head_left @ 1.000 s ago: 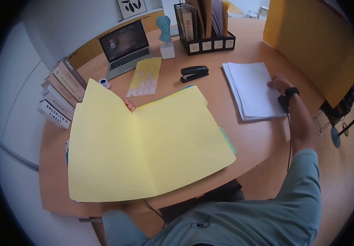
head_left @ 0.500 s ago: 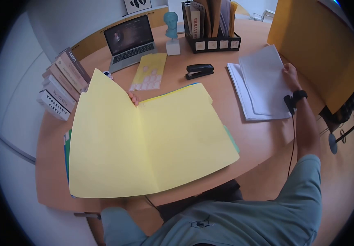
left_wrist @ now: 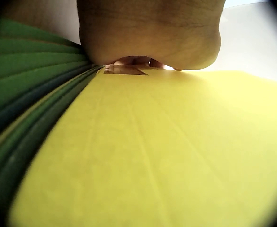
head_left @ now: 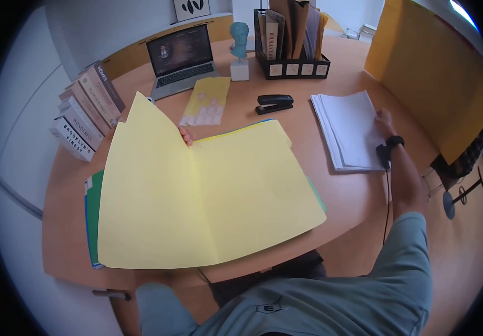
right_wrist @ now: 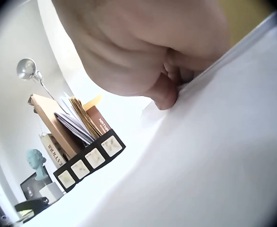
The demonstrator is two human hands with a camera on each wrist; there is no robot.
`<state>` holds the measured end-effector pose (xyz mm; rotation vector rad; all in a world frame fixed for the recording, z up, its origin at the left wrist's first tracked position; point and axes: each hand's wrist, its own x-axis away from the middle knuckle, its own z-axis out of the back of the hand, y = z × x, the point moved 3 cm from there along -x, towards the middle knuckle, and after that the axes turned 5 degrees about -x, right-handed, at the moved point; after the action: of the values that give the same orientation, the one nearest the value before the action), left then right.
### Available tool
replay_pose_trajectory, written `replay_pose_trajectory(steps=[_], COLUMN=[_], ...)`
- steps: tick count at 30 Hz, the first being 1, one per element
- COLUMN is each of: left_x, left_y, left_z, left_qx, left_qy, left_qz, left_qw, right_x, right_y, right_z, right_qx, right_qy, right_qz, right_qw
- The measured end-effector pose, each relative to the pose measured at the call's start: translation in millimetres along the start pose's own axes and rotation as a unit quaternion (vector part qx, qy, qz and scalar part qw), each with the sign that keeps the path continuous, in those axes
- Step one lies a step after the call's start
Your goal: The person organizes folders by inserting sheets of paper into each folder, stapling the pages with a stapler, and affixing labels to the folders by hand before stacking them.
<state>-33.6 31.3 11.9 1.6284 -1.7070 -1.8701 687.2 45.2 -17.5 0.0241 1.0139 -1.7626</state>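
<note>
A large yellow folder (head_left: 252,190) lies spread open over green and blue folders (head_left: 94,218) near the table's front edge. Behind its raised left flap, the fingertips of my left hand (head_left: 186,136) curl over the top near the fold; the rest of that hand is hidden in the head view. In the left wrist view the hand (left_wrist: 150,33) holds the yellow sheet (left_wrist: 152,142) beside green folders. My right hand (head_left: 385,124) grips the right edge of a stack of white paper (head_left: 348,131). The right wrist view shows the thumb and fingers (right_wrist: 166,97) pinching the paper's edge.
Beyond the folder are a black stapler (head_left: 274,104), a yellow patterned envelope (head_left: 207,101), a laptop (head_left: 184,75), a bust (head_left: 240,50) and a black organizer (head_left: 292,68). Books (head_left: 87,112) stand at left; a large yellow-brown panel (head_left: 426,73) rises at right.
My right hand lifted the top white sheets half a second ago; now they lie lower on the stack, with the hand still at their edge. The left fingers keep their place at the folder.
</note>
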Motion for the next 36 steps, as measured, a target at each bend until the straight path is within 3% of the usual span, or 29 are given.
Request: replay_pose_trajectory(steps=[4,7,13,16,19,22,25,27,30,33,36], left_x=[-0.4,-1.2,-2.0,-1.8,-1.2,-2.6,-2.2,-3.2,-6.3,-5.8,-7.4], left_y=[-1.2,-0.9,0.6,0.4,-1.8,-2.9,-2.7,-3.2,-5.7,-5.9,-5.4], left_z=[1.3,1.5,0.8,1.1,1.2,1.6,2.2,3.0,3.7,4.0,5.8], left_qx=[0.006,0.008,0.011,0.016,0.023,0.028,0.036,0.042,0.054,0.061,0.071], left_qy=[-0.001,-0.004,-0.013,-0.017,-0.021,-0.029,-0.036,-0.043,-0.056,-0.07,-0.082], left_qz=[-0.001,-0.001,-0.002,-0.003,-0.003,-0.005,-0.009,-0.011,-0.016,-0.019,-0.025], left_qw=[1.0,1.0,1.0,1.0,1.0,0.999,0.999,0.998,0.997,0.995,0.994], right_x=[14.2,10.4,14.2,9.7,14.1,19.7,9.6,-3.9,26.6,51.0,77.5], right_y=[-17.1,-21.5,-15.0,-13.8,-27.8,-49.1,-70.5,-82.4,-164.3,-222.0,-248.3], right_z=[6.2,5.6,5.7,4.3,15.4,31.8,59.0,75.8,93.3,86.8,40.8], right_qx=[0.055,0.014,-0.031,0.023,0.062,0.075,0.02,-0.133,-0.354,-0.342,-0.333], right_qy=[0.054,0.0,0.012,0.027,0.053,0.05,0.093,0.053,-0.01,-0.072,-0.183], right_qz=[0.068,-0.056,-0.03,-0.001,-0.037,-0.023,0.051,0.073,0.024,0.033,0.053], right_qw=[0.995,0.998,0.999,0.999,0.996,0.996,0.994,0.987,0.935,0.936,0.923])
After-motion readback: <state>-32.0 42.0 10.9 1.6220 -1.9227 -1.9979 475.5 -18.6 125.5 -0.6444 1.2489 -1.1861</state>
